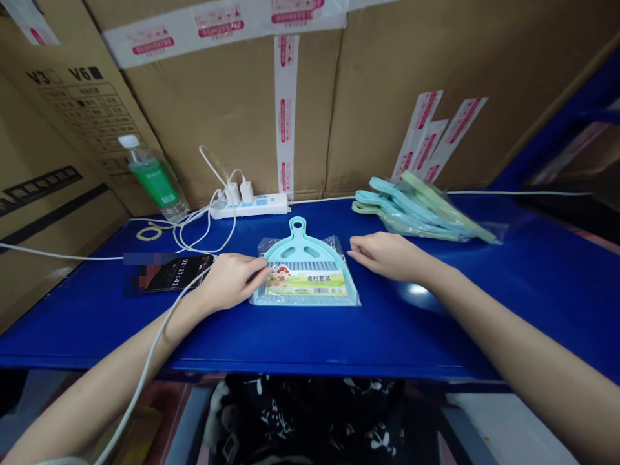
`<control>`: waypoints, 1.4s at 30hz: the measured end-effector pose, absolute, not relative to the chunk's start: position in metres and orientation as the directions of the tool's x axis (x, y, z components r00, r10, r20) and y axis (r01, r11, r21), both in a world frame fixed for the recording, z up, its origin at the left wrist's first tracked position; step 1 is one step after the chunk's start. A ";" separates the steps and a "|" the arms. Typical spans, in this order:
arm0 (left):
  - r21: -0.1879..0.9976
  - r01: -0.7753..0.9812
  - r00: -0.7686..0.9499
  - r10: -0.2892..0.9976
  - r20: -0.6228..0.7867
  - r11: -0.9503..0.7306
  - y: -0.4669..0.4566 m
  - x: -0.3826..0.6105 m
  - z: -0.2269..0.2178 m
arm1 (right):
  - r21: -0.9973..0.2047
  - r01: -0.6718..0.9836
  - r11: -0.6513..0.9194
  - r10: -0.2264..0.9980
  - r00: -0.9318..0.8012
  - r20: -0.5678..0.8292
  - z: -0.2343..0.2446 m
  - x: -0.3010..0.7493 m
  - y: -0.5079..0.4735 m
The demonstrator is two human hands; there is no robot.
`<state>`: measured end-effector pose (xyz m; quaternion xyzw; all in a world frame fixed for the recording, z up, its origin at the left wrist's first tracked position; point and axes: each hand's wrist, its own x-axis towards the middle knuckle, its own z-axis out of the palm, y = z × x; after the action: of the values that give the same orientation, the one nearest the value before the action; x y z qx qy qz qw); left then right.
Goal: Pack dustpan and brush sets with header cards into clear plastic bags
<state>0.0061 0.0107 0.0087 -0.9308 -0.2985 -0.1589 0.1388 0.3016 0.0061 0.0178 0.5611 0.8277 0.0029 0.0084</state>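
At the centre of the frame, the wrapped dustpan-and-brush set (pixel 306 265) lies flat on the blue table (pixel 310 339), handle pointing up the frame. I see the left hand (pixel 236 281) at its left edge, fingertips against the wrapper; I cannot tell whether thumb and finger actually pinch it. The right hand (pixel 385 255), just beside the right edge, has its fingers curled in; any contact with the film is unclear to me. Risks, my judgement: the loose, slick film could slide out of a light pinch, or tear if pulled from both sides. The white cable (pixel 162 329) crosses the left forearm and runs up by the phone (pixel 190 270), left of centre; a wide left sweep could snag it and drag the phone. A swing toward the upper right could scatter the other wrapped packs (pixel 421 210), since glossy bags slip easily.
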 end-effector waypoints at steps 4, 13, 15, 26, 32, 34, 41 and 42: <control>-0.170 0.598 0.771 0.503 0.390 -0.784 0.010 0.005 0.009 | 0.013 0.923 0.385 0.923 -0.385 0.028 0.019 0.300 0.002; -0.142 0.593 0.771 0.509 0.383 -0.792 0.007 0.006 0.009 | 0.023 0.899 0.438 0.897 -0.438 0.064 0.018 0.302 0.001; -0.133 0.595 0.769 0.514 0.381 -0.792 0.007 0.006 0.008 | 0.017 0.893 0.449 0.891 -0.449 0.068 0.018 0.305 0.001; -0.119 0.666 0.724 0.601 0.339 -0.736 0.010 0.002 0.005 | -0.060 0.896 0.441 0.898 -0.440 0.033 0.015 0.320 0.007; -0.147 0.661 0.735 0.596 0.325 -0.735 0.009 0.002 0.004 | -0.120 0.887 0.445 0.895 -0.446 0.021 0.014 0.323 0.007; -0.159 0.660 0.738 0.596 0.316 -0.734 0.009 0.002 0.004 | -0.130 0.898 0.420 0.906 -0.422 0.014 0.016 0.323 0.004; -0.178 0.645 0.753 0.577 0.317 -0.743 0.010 0.001 0.002 | -0.153 0.916 0.370 0.929 -0.363 0.073 0.020 0.318 -0.002; -0.177 0.641 0.756 0.575 0.314 -0.747 0.010 0.001 0.003 | -0.174 0.906 0.386 0.922 -0.375 0.092 0.021 0.317 -0.002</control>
<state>0.0012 0.0101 0.0025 -0.9267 -0.3280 -0.1202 0.1383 0.3175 -0.0024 0.0213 0.5522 0.8278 -0.0469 -0.0871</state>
